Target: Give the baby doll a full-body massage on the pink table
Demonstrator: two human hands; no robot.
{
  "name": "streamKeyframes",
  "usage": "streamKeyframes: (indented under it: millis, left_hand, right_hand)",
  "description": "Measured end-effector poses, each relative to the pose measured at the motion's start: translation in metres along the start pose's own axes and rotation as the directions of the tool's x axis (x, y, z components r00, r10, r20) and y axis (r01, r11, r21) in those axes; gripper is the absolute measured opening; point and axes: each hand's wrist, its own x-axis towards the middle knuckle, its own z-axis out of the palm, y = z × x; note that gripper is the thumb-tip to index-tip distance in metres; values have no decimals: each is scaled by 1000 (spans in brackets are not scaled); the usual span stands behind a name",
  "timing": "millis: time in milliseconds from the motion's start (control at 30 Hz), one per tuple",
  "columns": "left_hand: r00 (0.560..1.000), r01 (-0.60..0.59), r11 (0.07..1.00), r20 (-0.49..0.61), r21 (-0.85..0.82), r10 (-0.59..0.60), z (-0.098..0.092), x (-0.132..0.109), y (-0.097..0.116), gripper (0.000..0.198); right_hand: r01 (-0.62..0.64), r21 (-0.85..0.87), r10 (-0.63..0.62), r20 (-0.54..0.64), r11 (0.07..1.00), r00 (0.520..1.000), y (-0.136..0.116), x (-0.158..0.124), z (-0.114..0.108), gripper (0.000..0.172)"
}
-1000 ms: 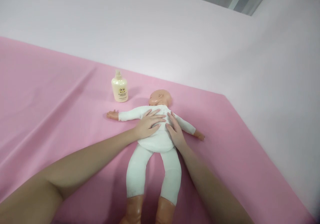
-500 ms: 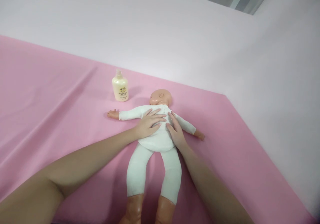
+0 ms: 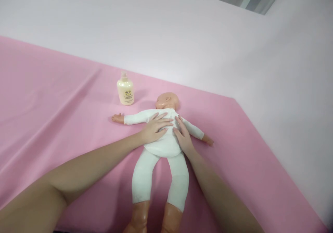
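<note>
Mid-frame, a plastic baby doll in a white cloth suit (image 3: 166, 147) is lying face-up on the pink sheet (image 3: 52, 104). The left hand (image 3: 155, 129) and right hand (image 3: 183, 136) are pressing flat on its chest, fingers spread, gripping nothing, seemingly steadying it. Its feet are running off the bottom edge. The label on the cream bottle (image 3: 125, 92) is unreadable.

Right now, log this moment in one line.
left hand: flat on baby doll | right hand: flat on baby doll | cream bottle: upright, untouched
</note>
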Motion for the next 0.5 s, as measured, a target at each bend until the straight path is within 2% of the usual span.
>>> streamKeyframes:
  millis: [500]
  left_hand:
    - [1000,-4,1000,-9,-3,4,2,0,-3,38]
  right_hand:
    - [24,-3,-24,0,1000,1000,4,1,0,64]
